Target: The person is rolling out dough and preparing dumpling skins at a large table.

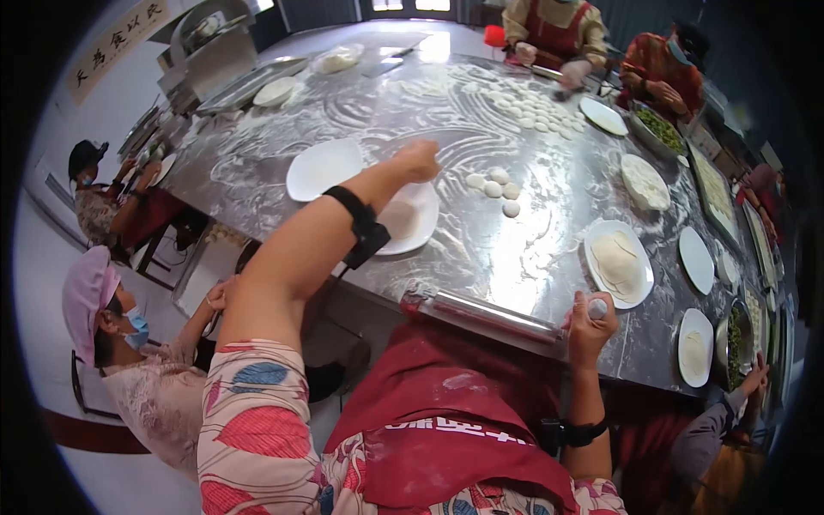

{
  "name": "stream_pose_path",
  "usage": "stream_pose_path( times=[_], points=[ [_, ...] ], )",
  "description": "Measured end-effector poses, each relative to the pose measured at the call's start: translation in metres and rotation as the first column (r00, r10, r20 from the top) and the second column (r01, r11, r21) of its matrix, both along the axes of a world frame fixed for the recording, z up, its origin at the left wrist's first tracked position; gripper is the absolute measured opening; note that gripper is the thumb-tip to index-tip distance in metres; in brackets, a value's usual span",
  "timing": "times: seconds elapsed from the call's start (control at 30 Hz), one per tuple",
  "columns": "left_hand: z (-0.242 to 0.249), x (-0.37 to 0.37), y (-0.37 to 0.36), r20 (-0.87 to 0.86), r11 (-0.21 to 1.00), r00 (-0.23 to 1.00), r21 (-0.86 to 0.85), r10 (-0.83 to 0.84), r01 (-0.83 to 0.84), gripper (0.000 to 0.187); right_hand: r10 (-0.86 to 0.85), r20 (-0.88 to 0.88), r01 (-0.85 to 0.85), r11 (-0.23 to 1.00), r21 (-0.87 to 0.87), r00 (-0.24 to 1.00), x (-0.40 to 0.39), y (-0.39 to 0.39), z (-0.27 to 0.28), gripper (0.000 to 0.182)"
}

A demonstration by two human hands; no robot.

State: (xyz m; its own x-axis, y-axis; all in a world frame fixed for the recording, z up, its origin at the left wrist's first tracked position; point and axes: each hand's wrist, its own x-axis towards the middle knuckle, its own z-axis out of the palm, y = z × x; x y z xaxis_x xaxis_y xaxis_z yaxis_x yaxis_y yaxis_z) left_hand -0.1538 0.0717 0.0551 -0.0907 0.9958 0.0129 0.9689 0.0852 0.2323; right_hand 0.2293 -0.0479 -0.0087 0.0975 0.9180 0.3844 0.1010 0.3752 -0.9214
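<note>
"What are those hands doing?"

"A person's left hand (417,161), upper centre of the frame, hovers over a floured steel table (477,257), fingers curled together; I can't tell whether they pinch anything."

"And the right?"

"The right hand (592,336), lower right, is wrapped in a fist around a pale round-ended piece (598,308), just beside the end of a metal roller (493,313) at the table's near edge. Whether the two are joined, I can't tell."

"The dough?"

"Small dough pieces (494,188) lie clustered near the centre; a larger dough slab (618,260) sits on a white plate (637,298) above the right hand."

"Others present?"

"A masked person in a pink cap (154,386), lower left, and a person in a red apron (556,33), upper right."
</note>
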Motion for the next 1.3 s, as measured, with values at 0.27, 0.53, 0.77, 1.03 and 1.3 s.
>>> stream_pose_path(
  times=[0.27, 0.53, 0.77, 1.03, 1.3],
  points=[
    [-0.071, 0.075, 0.08, 0.119, 0.994, 0.993, -0.108, 0.003, 0.01, 0.05, -0.019, 0.039, 0.018, 1.0, 0.022, 0.999, 0.001, 0.001, 0.0, 0.021],
    [-0.081, 0.127, -0.004, -0.035, 0.952, 0.953, 0.044, -0.302, 0.303, 0.03, -0.033, 0.026, 0.033, 0.999, -0.002, 0.999, -0.003, 0.005, 0.001, 0.021],
    [-0.044, 0.138, -0.052, 0.076, 0.951, 0.954, -0.093, -0.29, 0.296, 0.017, -0.004, -0.002, 0.004, 1.0, -0.007, 1.0, -0.001, -0.003, 0.002, 0.022],
    [-0.047, 0.149, -0.075, 0.679, 0.891, 0.723, -0.238, -0.132, 0.386, 0.014, 0.028, -0.027, -0.03, 0.996, -0.083, 0.999, 0.0, -0.005, 0.008, 0.021],
    [-0.057, 0.17, -0.075, 0.455, 0.919, 0.839, -0.102, -0.298, 0.381, 0.012, 0.096, 0.016, -0.097, 0.995, 0.013, 0.995, -0.016, 0.046, 0.019, 0.021]
  ],
)
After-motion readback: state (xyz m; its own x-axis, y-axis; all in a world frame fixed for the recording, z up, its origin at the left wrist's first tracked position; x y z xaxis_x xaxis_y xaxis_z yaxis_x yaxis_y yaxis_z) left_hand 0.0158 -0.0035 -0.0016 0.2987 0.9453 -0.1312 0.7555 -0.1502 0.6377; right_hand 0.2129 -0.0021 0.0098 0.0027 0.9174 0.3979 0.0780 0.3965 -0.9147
